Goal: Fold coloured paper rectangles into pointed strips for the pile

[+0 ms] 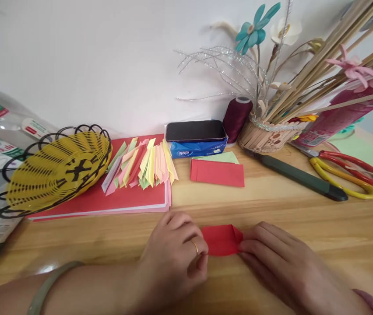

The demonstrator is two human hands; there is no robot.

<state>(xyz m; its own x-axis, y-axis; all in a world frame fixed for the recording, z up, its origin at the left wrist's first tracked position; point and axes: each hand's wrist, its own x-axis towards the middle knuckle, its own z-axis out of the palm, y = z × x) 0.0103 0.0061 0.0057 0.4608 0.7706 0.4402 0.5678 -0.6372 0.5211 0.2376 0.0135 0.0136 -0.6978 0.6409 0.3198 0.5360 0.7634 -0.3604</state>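
Note:
A small piece of red paper (221, 240) lies between my two hands, just above or on the wooden table. Its upper right corner is folded over. My left hand (180, 249), with a ring on one finger, pinches the paper's left edge. At the right end, the fingers of my right hand (275, 253) are closed on the folded corner. Beyond my hands lie flat red paper strips (219, 173), partly over a light green sheet (226, 156).
Folded coloured paper pieces (143, 166) rest on red sheets (91, 205) beside a yellow basket (61, 170). A phone (195, 131) sits on a blue tissue pack (196, 148). To the right are a dark green cutter (301, 177), scissors (347, 173), a thread spool (237, 118) and a stick pot (268, 135).

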